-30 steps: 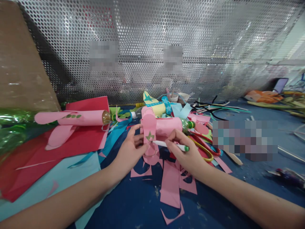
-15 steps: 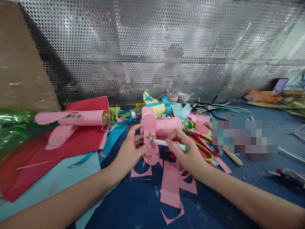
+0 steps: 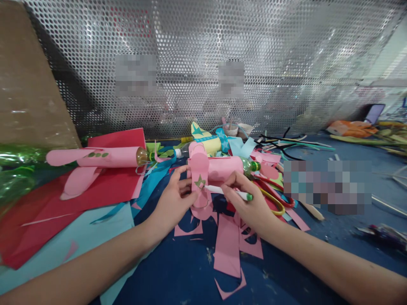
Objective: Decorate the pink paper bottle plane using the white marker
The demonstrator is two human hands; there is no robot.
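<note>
A toy plane made of a plastic bottle wrapped in pink paper lies on the table in the middle of the view. Its pink wing points toward me and carries a green star, partly coloured in, with pink showing inside. My left hand steadies the wing from the left, thumb pressed on its near part and fingers at its edge. Between the fingertips of my right hand is a white marker with a green end, its tip touching or just over the star's right side.
To the left, a second pink bottle plane rests near red sheets and light blue paper. Pink offcuts lie in front. Scissors with yellow and red handles are by my right wrist. A perforated metal panel stands behind.
The marker tip has shifted very slightly right at the star. Both hands and the plane otherwise keep their places.
</note>
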